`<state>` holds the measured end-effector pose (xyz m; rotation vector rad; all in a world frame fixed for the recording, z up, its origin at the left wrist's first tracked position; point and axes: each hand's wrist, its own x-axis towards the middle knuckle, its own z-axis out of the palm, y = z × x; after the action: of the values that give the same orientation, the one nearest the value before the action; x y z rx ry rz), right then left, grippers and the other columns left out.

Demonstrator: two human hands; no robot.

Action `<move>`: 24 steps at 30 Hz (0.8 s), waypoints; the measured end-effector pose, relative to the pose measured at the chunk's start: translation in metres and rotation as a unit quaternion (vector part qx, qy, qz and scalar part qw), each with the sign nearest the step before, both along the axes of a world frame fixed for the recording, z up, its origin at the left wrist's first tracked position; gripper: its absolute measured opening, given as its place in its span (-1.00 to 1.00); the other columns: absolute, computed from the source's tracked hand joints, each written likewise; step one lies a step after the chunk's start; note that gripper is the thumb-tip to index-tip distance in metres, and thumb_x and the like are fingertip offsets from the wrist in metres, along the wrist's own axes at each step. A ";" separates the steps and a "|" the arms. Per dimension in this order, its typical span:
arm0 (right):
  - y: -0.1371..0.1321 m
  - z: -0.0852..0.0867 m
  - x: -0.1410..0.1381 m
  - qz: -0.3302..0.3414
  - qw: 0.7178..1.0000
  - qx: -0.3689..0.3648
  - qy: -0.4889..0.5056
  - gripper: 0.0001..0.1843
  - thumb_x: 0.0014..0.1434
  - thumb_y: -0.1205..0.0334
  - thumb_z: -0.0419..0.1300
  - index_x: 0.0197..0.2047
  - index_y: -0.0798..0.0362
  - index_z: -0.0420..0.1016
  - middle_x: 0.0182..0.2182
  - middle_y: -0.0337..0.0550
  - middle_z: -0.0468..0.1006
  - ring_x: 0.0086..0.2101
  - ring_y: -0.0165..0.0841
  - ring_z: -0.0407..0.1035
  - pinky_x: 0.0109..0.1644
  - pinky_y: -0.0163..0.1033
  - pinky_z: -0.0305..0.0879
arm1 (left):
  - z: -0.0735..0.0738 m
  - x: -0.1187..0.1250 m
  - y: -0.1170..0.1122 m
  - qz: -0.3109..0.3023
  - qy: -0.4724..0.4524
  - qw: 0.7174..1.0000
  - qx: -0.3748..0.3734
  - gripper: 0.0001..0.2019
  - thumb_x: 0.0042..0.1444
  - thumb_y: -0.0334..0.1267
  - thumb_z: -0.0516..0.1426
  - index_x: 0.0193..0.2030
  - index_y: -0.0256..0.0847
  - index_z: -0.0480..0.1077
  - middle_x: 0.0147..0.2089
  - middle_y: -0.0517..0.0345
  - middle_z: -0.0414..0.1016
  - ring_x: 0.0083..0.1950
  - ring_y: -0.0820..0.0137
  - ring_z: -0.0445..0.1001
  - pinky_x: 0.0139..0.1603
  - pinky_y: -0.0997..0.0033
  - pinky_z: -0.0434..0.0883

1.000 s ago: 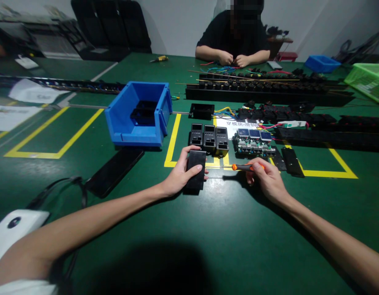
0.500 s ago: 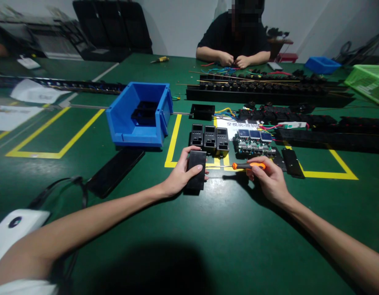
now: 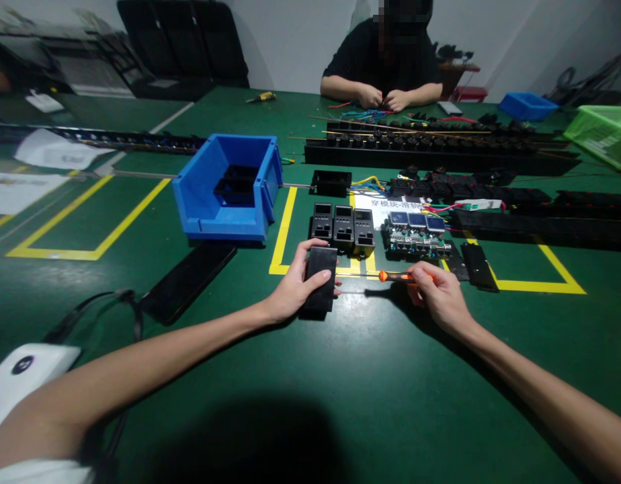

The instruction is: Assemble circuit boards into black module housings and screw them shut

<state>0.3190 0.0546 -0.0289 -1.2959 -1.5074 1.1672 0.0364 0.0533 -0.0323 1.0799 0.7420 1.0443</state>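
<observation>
My left arm ran in from 7 o'clock. The left hand (image 3: 294,290) was clamped around the box (image 3: 320,288), thumb across its top face and fingers wrapped behind its left side. The box stood on the mat (image 3: 341,383) at centre, long axis running 12 to 6 o'clock. The bin (image 3: 224,202) sat at its 10 o'clock and three modules (image 3: 343,228) just past it at 12. At the box's 3 o'clock the screwdriver (image 3: 394,275) lay level, long axis 9 to 3, tip pointing at 9 toward the box. I could not tell whether they touched. My right hand (image 3: 441,296), reaching in from 5 o'clock, was pinched shut on the orange handle.
</observation>
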 end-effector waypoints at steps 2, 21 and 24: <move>0.000 -0.001 0.000 0.021 1.000 0.004 0.018 -0.67 0.28 -0.08 0.13 -0.29 0.03 0.42 -0.55 -0.29 0.40 -0.54 -0.45 0.28 -0.48 -0.35 0.20 | 0.000 0.000 0.000 -0.001 0.001 1.000 0.003 -0.49 0.17 -0.21 0.22 0.17 0.06 0.06 0.04 0.10 0.29 -0.17 0.36 0.56 -0.14 0.06 0.60; 0.002 0.000 0.002 0.016 0.998 0.026 0.053 -0.77 0.21 0.07 0.26 -0.17 0.04 0.48 -0.47 -0.23 0.53 -0.49 -0.43 0.35 -0.42 -0.32 0.30 | 0.000 0.000 0.000 0.004 0.004 1.000 0.005 -0.49 0.16 -0.18 0.21 0.15 0.06 0.05 0.03 0.11 0.29 -0.18 0.38 0.55 -0.14 0.05 0.59; 0.001 0.000 0.002 0.009 0.999 0.016 0.047 -0.75 0.21 0.03 0.25 -0.22 0.05 0.49 -0.55 -0.28 0.46 -0.56 -0.46 0.30 -0.50 -0.34 0.24 | 0.000 0.000 -0.001 0.005 0.005 1.000 0.004 -0.49 0.16 -0.18 0.21 0.15 0.05 0.05 0.03 0.10 0.29 -0.18 0.37 0.55 -0.15 0.07 0.60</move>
<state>0.3211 0.0557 -0.0288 -1.1910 -1.4664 1.1954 0.0364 0.0523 -0.0318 1.0909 0.7530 1.0518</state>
